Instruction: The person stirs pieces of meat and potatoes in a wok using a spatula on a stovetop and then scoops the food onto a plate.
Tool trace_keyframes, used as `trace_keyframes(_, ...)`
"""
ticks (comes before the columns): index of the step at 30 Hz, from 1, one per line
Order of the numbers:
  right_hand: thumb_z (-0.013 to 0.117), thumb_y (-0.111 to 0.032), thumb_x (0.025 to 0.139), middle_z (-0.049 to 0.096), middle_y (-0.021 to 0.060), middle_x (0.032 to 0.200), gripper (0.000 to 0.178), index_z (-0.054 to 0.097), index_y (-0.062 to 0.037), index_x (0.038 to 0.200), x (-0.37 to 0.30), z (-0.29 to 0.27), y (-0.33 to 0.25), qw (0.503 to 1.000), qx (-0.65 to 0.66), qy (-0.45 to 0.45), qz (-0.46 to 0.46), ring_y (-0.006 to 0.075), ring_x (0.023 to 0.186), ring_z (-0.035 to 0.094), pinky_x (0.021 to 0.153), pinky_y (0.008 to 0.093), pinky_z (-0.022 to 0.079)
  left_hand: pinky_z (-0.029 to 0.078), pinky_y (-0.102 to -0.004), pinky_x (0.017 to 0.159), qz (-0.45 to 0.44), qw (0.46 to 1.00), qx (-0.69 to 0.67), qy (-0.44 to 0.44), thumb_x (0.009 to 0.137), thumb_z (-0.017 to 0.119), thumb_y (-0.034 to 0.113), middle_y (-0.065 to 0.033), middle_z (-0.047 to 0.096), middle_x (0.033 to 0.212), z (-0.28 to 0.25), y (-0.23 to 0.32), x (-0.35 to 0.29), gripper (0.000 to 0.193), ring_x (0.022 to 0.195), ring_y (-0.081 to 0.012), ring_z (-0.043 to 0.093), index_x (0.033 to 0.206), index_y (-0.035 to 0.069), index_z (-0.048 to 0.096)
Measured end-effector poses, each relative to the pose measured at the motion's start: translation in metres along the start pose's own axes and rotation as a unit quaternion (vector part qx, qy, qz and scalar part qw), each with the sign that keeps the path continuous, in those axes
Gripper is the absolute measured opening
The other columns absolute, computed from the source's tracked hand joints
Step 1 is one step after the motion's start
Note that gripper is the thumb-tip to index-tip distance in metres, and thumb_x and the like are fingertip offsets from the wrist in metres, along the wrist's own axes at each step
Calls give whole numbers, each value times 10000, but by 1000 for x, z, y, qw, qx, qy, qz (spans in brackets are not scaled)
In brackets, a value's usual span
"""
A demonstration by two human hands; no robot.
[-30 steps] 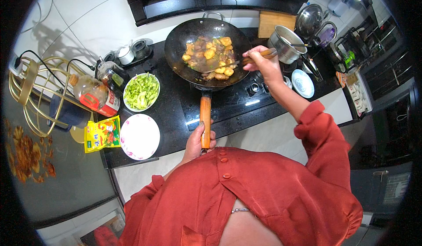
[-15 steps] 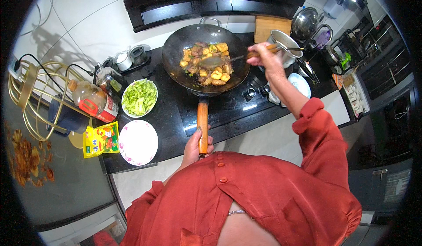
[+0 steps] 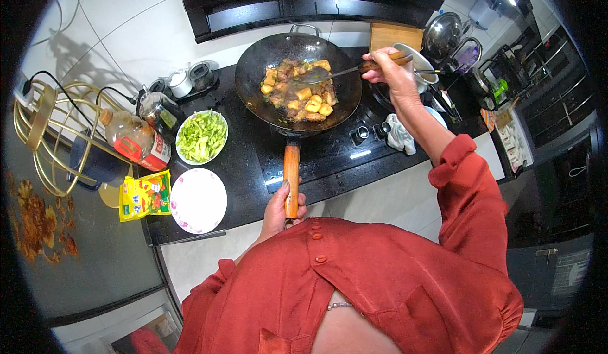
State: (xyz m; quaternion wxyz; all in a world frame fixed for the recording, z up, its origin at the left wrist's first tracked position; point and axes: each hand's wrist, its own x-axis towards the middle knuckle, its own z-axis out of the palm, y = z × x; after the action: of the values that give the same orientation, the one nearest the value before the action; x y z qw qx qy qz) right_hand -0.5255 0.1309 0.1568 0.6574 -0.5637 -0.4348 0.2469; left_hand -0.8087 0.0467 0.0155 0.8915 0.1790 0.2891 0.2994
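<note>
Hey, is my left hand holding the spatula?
No, your left hand is wrapped around the wooden wok handle, while your right hand holds the spatula.

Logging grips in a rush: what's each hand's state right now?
Left hand: closed, holding the wooden wok handle.
Right hand: closed, holding the spatula.

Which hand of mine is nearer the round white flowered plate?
Left: your left hand, around the brown wooden wok handle, is right of that plate. Your right hand, holding the wooden-handled metal spatula, is farther up and right.
</note>
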Motion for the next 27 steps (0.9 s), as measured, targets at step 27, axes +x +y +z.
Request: trace_keyframes(27, 551, -221, 758, 625, 66, 673, 200, 594, -29, 723, 5, -1, 11, 988, -122, -77, 55, 121, 466, 590, 413, 206, 458, 305, -179, 347, -4, 1000, 0, -2, 891, 410, 393, -32, 461, 708, 1, -2, -1, 384, 480, -74, 419, 1135, 96, 408)
